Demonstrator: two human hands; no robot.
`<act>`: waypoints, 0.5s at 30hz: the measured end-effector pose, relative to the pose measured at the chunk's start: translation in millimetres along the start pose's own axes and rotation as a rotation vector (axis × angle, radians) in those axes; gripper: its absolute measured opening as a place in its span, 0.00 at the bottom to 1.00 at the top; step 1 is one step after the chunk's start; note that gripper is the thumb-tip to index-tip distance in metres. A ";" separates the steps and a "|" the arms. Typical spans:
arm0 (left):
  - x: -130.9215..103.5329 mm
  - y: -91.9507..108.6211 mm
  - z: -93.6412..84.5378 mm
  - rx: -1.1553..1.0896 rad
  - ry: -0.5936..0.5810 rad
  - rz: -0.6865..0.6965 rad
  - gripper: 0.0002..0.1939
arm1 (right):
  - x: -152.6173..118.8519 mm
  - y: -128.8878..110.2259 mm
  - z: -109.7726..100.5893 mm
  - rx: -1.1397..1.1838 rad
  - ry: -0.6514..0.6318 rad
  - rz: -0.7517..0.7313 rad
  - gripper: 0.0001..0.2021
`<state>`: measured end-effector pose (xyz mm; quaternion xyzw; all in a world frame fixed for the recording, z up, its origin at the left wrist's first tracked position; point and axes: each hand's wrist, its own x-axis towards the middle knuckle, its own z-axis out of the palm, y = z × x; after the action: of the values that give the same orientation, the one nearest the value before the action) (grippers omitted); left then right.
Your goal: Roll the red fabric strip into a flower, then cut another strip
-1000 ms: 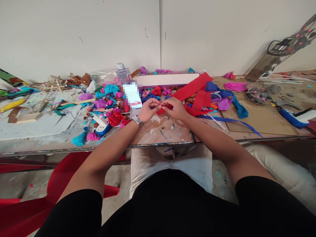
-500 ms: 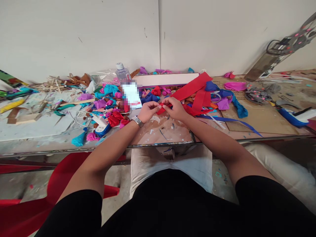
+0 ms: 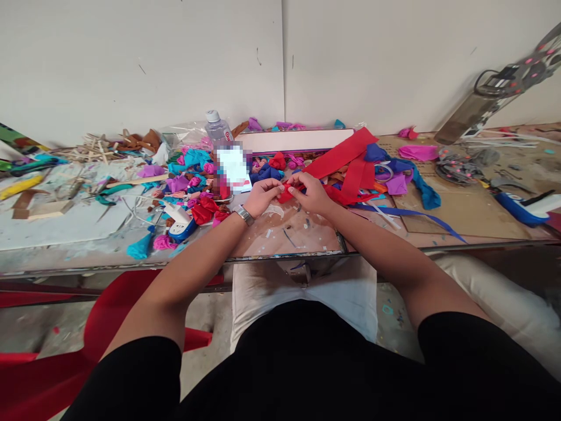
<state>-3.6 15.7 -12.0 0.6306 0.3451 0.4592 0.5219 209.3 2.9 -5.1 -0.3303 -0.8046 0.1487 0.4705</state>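
Observation:
Near the middle of the table, a small piece of red paper [image 3: 286, 193] lies between the fingertips of both hands. My left hand [image 3: 262, 197], with a metal watch on its wrist, pinches the left side of the piece. From the right, my right hand [image 3: 312, 193] grips it between thumb and fingers. Long red strips [image 3: 339, 156] lie just behind and right of my right hand. Behind my left hand stands a lit phone [image 3: 234, 169], partly blurred out.
Crumpled coloured paper pieces [image 3: 193, 161] crowd the table around the phone. A bottle [image 3: 217, 128] stands behind it. A blue-white power strip [image 3: 180, 225] lies left; another blue-white object [image 3: 519, 209] and a tilted dark bottle [image 3: 464, 117] are right.
The fingertips have shifted slightly around the red piece, and a little more of it shows between them. Both arms stay in nearly the same place.

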 end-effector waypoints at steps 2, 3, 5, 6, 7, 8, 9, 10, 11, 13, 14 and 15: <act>0.0 0.2 0.1 -0.002 -0.009 -0.011 0.17 | -0.2 -0.4 0.6 0.021 -0.013 0.006 0.11; -0.2 0.5 0.2 0.000 -0.012 -0.017 0.17 | -0.3 -0.7 0.9 0.034 -0.018 0.011 0.11; -0.5 1.6 0.8 0.000 -0.022 -0.036 0.16 | -0.4 -1.2 1.3 0.052 -0.030 0.021 0.12; -0.7 2.1 1.1 -0.004 -0.028 -0.049 0.17 | -0.5 -1.4 1.5 0.055 -0.035 0.025 0.13; -0.8 2.6 1.5 -0.009 -0.036 -0.061 0.17 | -0.5 -1.4 1.6 0.055 -0.040 0.029 0.13; -0.9 2.9 1.8 -0.013 -0.044 -0.070 0.18 | -0.5 -1.3 1.7 0.053 -0.044 0.034 0.13; -0.9 3.0 2.0 -0.016 -0.053 -0.075 0.19 | -0.6 -0.8 1.8 0.050 -0.045 0.039 0.13; -1.0 3.0 2.2 -0.018 -0.063 -0.074 0.20 | -0.7 -0.2 1.9 0.048 -0.045 0.045 0.14; -1.1 2.8 2.4 -0.018 -0.075 -0.069 0.21 | -0.7 0.7 2.0 0.046 -0.041 0.052 0.14; -1.4 2.2 2.5 -0.010 -0.100 -0.046 0.25 | -0.9 2.8 2.2 0.042 -0.027 0.064 0.14; -1.6 1.9 2.5 0.003 -0.110 -0.031 0.26 | -1.0 3.8 2.2 0.040 -0.017 0.067 0.14; -1.6 1.7 2.6 0.021 -0.116 -0.015 0.27 | -1.0 4.5 2.2 0.036 -0.009 0.068 0.15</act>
<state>-1.8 12.9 -10.8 0.6592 0.3237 0.4142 0.5376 209.6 5.6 -9.3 -0.3483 -0.7922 0.1804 0.4675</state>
